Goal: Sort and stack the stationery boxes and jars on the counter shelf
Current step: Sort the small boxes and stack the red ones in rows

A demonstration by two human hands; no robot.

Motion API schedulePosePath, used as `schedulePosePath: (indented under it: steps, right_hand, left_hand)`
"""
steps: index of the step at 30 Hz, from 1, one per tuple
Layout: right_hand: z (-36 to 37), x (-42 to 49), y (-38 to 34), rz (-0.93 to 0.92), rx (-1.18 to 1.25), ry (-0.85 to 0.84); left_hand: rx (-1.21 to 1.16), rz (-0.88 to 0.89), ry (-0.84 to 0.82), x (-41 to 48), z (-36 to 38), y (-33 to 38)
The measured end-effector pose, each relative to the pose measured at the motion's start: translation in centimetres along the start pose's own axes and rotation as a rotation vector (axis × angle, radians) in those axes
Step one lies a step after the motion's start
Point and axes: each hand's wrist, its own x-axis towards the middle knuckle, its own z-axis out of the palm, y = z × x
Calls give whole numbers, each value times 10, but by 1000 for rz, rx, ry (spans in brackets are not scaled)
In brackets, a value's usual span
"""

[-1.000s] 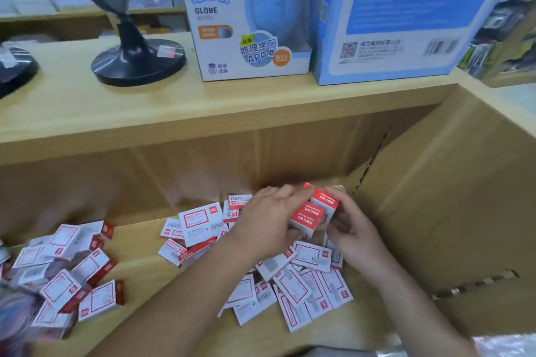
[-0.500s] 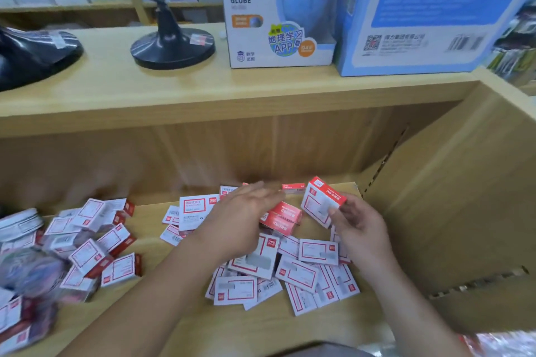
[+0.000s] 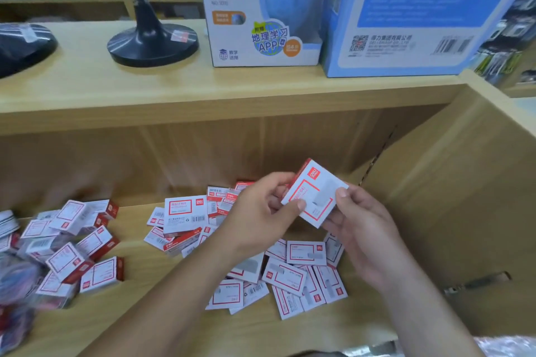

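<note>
Pale wooden counter shelf (image 3: 133, 258) carries loose heaps of red-and-white stationery boxes. Both hands hold one small box (image 3: 314, 193) in the air, tilted, above the heap at its 6 o'clock. The left hand (image 3: 258, 211) pinches its left edge, and the right hand (image 3: 362, 223) grips its right edge, thumb on the face. To do this step well, I judge, level the box, square it and set it flush on one of like size. The scattered boxes (image 3: 293, 275) below crowd any landing spot, so bare wood must be cleared first. A larger box (image 3: 185, 213) at 9 o'clock wants its own stack. Farther at 9 o'clock lie another heap (image 3: 75, 243) and something blurred, perhaps a jar. The side wall (image 3: 464, 211) at 3 o'clock limits room.
</note>
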Motion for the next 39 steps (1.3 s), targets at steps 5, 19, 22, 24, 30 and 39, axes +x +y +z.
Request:
schedulePosePath:
  steps: [5,19,22,24,30,39]
  right_hand:
    - [-18,7,5,-244,-391,21]
    - [-27,51,23,-373,-910,331]
    - [-21,64,28,-340,-992,266]
    - [-21,70,29,-364,-993,268]
    - [-24,63,38,-301,-1066,454]
    - [-4,71,43,-227,-929,582]
  left_hand:
    - [126,13,-55,5,-8,-2]
    - [600,-11,-99,13,-51,-37]
    - [571,-55,-142,13,-55,-38]
    - [604,-30,-203,12,-58,-39]
    - [654,48,-269,14,-61,-51]
    - [610,232,-206,4,-57,-53]
